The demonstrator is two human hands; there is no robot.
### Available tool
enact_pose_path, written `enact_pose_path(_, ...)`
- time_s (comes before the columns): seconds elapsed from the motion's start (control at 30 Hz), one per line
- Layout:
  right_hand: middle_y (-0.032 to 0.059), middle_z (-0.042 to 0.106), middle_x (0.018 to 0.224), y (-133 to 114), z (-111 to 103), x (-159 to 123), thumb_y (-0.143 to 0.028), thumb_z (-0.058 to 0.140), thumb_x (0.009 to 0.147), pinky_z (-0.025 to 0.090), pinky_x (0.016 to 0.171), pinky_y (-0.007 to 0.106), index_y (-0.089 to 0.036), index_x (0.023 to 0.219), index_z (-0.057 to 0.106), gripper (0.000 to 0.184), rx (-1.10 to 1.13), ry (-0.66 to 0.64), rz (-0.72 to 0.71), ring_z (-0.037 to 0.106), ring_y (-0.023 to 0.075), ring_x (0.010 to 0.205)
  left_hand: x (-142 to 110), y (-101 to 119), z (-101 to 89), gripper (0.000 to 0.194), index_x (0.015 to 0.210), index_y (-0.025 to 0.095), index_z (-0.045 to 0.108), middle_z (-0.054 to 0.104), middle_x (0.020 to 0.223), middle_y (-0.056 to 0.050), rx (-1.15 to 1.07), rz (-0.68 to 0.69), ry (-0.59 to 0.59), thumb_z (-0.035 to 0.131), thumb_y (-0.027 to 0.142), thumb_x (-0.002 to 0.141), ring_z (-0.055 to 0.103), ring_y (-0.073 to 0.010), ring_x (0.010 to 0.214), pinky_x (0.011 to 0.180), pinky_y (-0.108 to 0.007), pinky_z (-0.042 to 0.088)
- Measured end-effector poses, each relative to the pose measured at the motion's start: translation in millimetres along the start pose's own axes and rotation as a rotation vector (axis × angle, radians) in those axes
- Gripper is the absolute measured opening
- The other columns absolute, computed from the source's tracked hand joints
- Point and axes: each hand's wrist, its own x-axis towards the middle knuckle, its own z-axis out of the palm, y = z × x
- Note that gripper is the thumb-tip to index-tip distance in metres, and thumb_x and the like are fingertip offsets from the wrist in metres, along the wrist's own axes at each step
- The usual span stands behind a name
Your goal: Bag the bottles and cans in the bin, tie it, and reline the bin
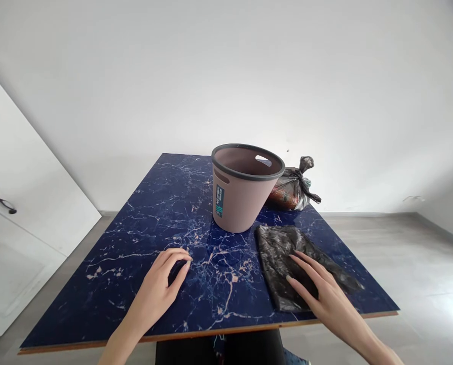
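Note:
My left hand (pixel 166 274) rests on the blue marbled tabletop, fingers curved and thumb apart, with nothing in it. On the right, a flattened black plastic bag (pixel 277 248) lies near the front edge. My right hand (pixel 315 284) lies over this bag, its thumb and fingers spread. Behind both hands stands an upright pinkish-brown trash bin (pixel 239 203) with a dark grey rim, two handle slots and a label on its side. Its floor is hidden from here.
A knotted dark translucent bag (pixel 291 190) with something reddish inside sits behind the bin at the right. The blue table (pixel 135 243) has a wooden front edge. A white cabinet (pixel 29 203) with a black handle stands at left; a white wall rises behind.

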Motion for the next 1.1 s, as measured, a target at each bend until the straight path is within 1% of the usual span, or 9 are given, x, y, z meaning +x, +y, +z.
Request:
enact_pose_path(0.1, 0.0064, 0.059, 0.159, -17.4, -17.5, -0.3, -0.059, 0.048, 0.109, 0.048, 0.118, 0.053, -0.035, 0.152, 0.052, 0.049, -0.007, 0.123, 0.028, 0.056, 0.0325, 0.146, 0.7, 0.5, -0.1, 0.033, 0.12, 0.032, 0.07, 0.07, 0.134, -0.005, 0.012, -0.001, 0.0, 0.05, 0.057, 0.109, 0.067, -0.028, 0.129, 0.113, -0.046, 0.055)
enact_pose_path(0.2, 0.0134, 0.066, 0.146, 4.3, -27.9, 0.8, -0.066, 0.044, 0.106, 0.05, 0.111, 0.061, -0.027, 0.146, 0.056, 0.057, -0.132, 0.233, 0.149, 0.062, 0.0405, 0.136, 1.1, 1.2, -0.1, 0.034, 0.12, 0.032, 0.07, 0.07, 0.134, -0.006, 0.012, 0.006, 0.003, 0.05, 0.057, 0.109, 0.068, -0.0285, 0.129, 0.113, -0.047, 0.055)
enact_pose_path(0.33, 0.0171, 0.071, 0.13, 44.9, -18.6, -5.0, -0.075, 0.043, 0.1, 0.054, 0.099, 0.06, -0.021, 0.14, 0.058, 0.068, -0.157, 0.176, 0.287, 0.067, 0.0436, 0.123, 1.4, 2.5, -0.4, 0.034, 0.119, 0.031, 0.07, 0.07, 0.133, -0.007, 0.008, 0.01, 0.007, 0.05, 0.056, 0.109, 0.068, -0.0285, 0.128, 0.113, -0.047, 0.055)
enact_pose_path(0.43, 0.0132, 0.073, 0.12, 47.5, -6.6, -7.4, -0.072, 0.05, 0.098, 0.056, 0.096, 0.054, -0.024, 0.125, 0.063, 0.057, -0.054, 0.187, 0.302, 0.069, 0.0385, 0.117, 1.5, 3.3, -0.4, 0.033, 0.119, 0.032, 0.071, 0.071, 0.132, -0.006, 0.016, 0.014, 0.011, 0.05, 0.056, 0.109, 0.069, -0.028, 0.127, 0.112, -0.047, 0.056)
enact_pose_path(0.53, 0.0087, 0.072, 0.11, 24.5, -7.1, -4.0, -0.066, 0.057, 0.097, 0.056, 0.087, 0.046, -0.025, 0.113, 0.064, 0.044, 0.03, 0.278, 0.283, 0.071, 0.0324, 0.105, 0.9, 3.3, 0.2, 0.033, 0.119, 0.032, 0.071, 0.071, 0.131, -0.005, 0.027, 0.012, 0.014, 0.05, 0.056, 0.109, 0.069, -0.0276, 0.127, 0.111, -0.046, 0.057)
enact_pose_path(0.63, 0.0057, 0.07, 0.102, -10.4, -23.6, 1.2, -0.058, 0.062, 0.099, 0.052, 0.079, 0.039, -0.025, 0.104, 0.062, 0.033, 0.032, 0.43, 0.214, 0.07, 0.0276, 0.095, 0.0, 1.8, 1.1, 0.032, 0.12, 0.032, 0.071, 0.071, 0.132, -0.005, 0.031, 0.017, 0.013, 0.051, 0.055, 0.109, 0.07, -0.0277, 0.126, 0.11, -0.045, 0.057)
enact_pose_path(0.83, 0.0069, 0.069, 0.106, -82.0, -51.4, 2.4, -0.03, 0.069, 0.101, 0.051, 0.087, 0.036, -0.023, 0.102, 0.061, 0.01, 0.065, 0.658, -0.066, 0.069, 0.0232, 0.098, 2.5, 2.8, 0.2, 0.034, 0.118, 0.031, 0.074, 0.072, 0.131, -0.006, 0.02, 0.004, 0.031, 0.052, 0.056, 0.108, 0.07, -0.0295, 0.124, 0.107, -0.045, 0.058)
enact_pose_path(0.97, 0.0077, 0.068, 0.104, -125.5, -44.6, -1.3, -0.007, 0.074, 0.093, 0.055, 0.091, 0.04, -0.021, 0.104, 0.063, 0.021, 0.215, 0.641, -0.286, 0.068, 0.0234, 0.1, -5.2, 34.8, -0.5, 0.032, 0.115, 0.03, 0.074, 0.075, 0.123, -0.006, -0.129, -0.049, -0.013, 0.055, 0.055, 0.107, 0.071, -0.0267, 0.116, 0.104, -0.041, 0.057)
enact_pose_path(1.1, 0.009, 0.071, 0.104, -165.3, -33.2, -2.4, -0.001, 0.072, 0.09, 0.06, 0.092, 0.044, -0.02, 0.112, 0.068, 0.029, 0.33, 0.49, -0.448, 0.07, 0.0271, 0.106, -21.3, 85.6, 6.4, 0.039, 0.119, 0.029, 0.072, 0.078, 0.108, -0.005, -0.426, -0.037, -0.154, 0.06, 0.063, 0.102, 0.072, -0.0249, 0.101, 0.097, -0.035, 0.057)
